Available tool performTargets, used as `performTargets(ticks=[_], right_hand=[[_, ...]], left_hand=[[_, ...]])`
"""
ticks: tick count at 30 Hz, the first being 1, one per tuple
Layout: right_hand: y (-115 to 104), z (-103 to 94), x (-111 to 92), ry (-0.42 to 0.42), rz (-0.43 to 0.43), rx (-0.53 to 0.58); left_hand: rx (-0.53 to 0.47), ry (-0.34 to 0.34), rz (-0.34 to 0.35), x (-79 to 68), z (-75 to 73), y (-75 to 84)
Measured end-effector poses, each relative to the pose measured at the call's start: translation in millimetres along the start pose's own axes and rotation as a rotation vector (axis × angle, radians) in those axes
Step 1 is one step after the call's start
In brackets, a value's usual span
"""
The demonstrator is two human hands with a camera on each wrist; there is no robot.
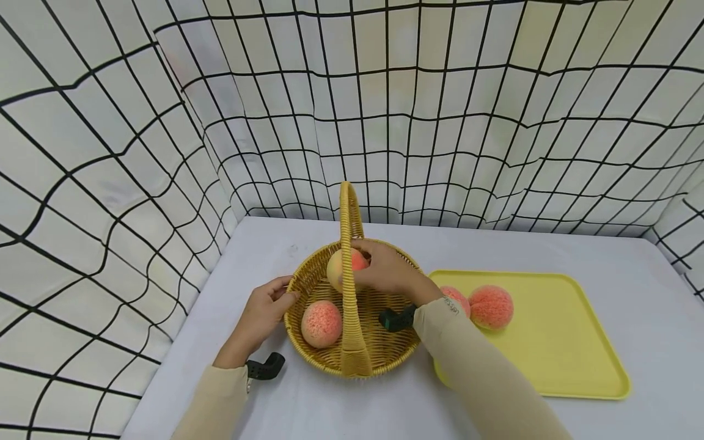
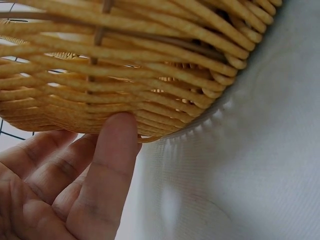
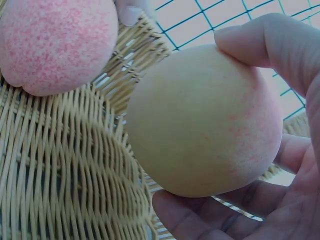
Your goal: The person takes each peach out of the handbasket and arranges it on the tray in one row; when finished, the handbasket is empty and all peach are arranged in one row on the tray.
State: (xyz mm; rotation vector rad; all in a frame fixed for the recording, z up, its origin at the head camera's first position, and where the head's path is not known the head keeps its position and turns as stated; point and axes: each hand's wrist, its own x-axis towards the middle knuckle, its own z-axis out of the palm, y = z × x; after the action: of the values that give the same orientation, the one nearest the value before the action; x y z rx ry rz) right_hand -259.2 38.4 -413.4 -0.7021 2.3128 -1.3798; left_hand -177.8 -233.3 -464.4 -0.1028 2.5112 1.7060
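Observation:
A yellow wicker basket (image 1: 379,351) with a tall arched handle stands on the white table. My left hand (image 1: 266,315) grips the left rim; in the left wrist view the thumb (image 2: 117,165) presses the woven outer wall. Inside the basket, my right hand (image 1: 387,269) holds a yellow-pink peach (image 1: 335,272) near the back, partly behind the handle. The right wrist view has this peach (image 3: 200,125) between thumb and fingers. A second, pinker peach (image 1: 321,324) rests on the basket floor at the front left.
To the right lies a yellow tray (image 1: 550,342) with two pink peaches, one (image 1: 491,307) in plain sight and the other (image 1: 456,298) partly hidden by the right sleeve. White walls with black netting (image 1: 385,122) enclose the table's back and sides.

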Motion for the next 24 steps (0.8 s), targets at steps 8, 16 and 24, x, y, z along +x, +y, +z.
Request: performTargets(ticks=[8,16,24], right_hand=[[-5,-13.9,-21,0.038,0.045,-0.033],[-3,-23.0,-40,0.069,0.024,-0.025],[2,-30.4,-59,0.109,0.007,-0.007]], left_hand=[[-0.002,-0.003,0.008,-0.6,-0.4,0.2],[-0.005,-0.002,0.004,-0.3,0.2,0.5],[-0.016,0.001,0.0,-1.4,0.5,0.4]])
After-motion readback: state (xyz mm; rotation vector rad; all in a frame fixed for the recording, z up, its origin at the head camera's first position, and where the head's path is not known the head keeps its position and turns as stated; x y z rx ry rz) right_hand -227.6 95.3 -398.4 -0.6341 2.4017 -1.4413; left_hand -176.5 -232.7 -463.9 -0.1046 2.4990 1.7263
